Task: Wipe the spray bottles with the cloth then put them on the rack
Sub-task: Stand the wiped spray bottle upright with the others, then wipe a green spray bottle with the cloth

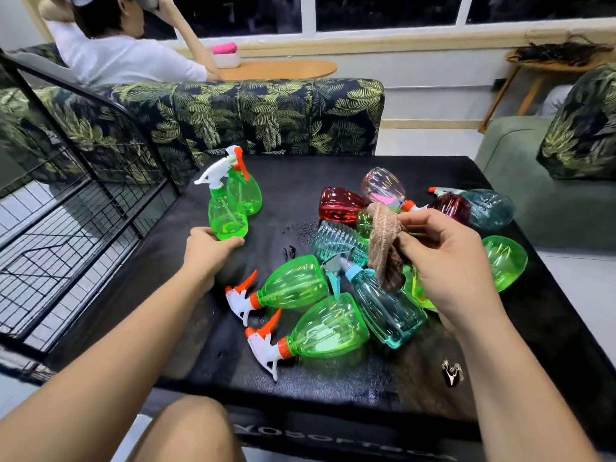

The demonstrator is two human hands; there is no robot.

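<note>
While our left hand (210, 248) is wrapped round the bottom of a green spray bottle (226, 211), fingers curled on its far side and thumb pressed on the near side, that bottle is bolt upright. Its long axis runs straight up, and the white trigger head on top has its nozzle poking off to the left. Can't honestly tell if its base is resting on the black table (300, 378) or just off it. Right behind those fingers, touching the held one, is a second green bottle (245, 195), also upright, with an orange trigger.

Our right hand (446, 261) has the brown cloth (386, 248) pinched between thumb and curled fingers, all bunched up and dangling left of the fingertips. Just under the dangling cloth lies a teal bottle (386, 308) on its side, neck pointing up toward the cloth and base toward us. Further left of those fingers, a lying green bottle (293, 283) and the nearest green bottle (326, 328) are both on their sides, with their orange-and-white heads aimed left at our left forearm. Beyond the fingertips a red bottle (340, 203) sits in the pile. The wire rack (83, 195) is out past our left knuckles.
</note>
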